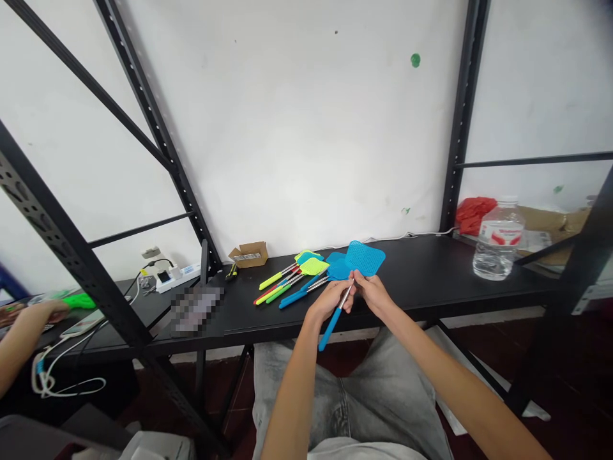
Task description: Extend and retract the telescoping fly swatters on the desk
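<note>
A blue fly swatter (365, 257) is held up over the front edge of the black table, its mesh head away from me and its blue handle pointing down toward my lap. My left hand (332, 299) is closed around its metal shaft. Close by, my right hand (372, 291) pinches the swatter where the shaft meets the head. Just left of my hands lie several more fly swatters: blue ones (293, 299) overlapping each other, and a group with yellow, green and red handles (274, 279).
A small cardboard box (249, 254) and a yellow-black cutter (232, 273) lie at the back left. A large water bottle (498, 239) and a red bag (474, 214) stand right. Black rack posts (462, 115) flank the table. A co-worker's hand (45, 313) is far left, near a power strip (179, 278).
</note>
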Tool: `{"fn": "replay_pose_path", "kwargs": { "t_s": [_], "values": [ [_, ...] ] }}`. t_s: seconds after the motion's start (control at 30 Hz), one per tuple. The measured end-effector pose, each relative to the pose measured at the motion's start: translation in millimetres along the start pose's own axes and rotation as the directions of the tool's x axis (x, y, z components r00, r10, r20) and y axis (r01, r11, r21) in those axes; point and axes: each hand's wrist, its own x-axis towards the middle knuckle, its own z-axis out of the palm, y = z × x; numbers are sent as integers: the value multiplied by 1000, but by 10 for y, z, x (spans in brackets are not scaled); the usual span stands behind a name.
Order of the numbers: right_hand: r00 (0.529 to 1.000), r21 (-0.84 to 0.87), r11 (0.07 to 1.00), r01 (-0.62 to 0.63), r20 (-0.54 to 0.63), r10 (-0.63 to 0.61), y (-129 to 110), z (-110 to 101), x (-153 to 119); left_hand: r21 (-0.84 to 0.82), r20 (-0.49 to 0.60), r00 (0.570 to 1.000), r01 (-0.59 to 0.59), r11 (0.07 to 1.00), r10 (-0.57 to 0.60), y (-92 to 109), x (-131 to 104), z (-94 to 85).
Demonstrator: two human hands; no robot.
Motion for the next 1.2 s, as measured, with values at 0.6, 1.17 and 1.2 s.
{"fn": "replay_pose_path", "kwargs": {
  "t_s": [0.6,1.17,1.2],
  "values": [
    [993,-31,998,-63,95,65,-98,35,-77,-58,-41,993,-117,991,115,-199,23,-76],
    [999,-15,1000,-16,52,17,-106,-94,24,28,-58,994,-86,996,88,-182,12,4],
    [999,-23,1000,2,45,-1,-110,-100,33,25,-51,995,-84,996,85,-179,15,1]
  ]
}}
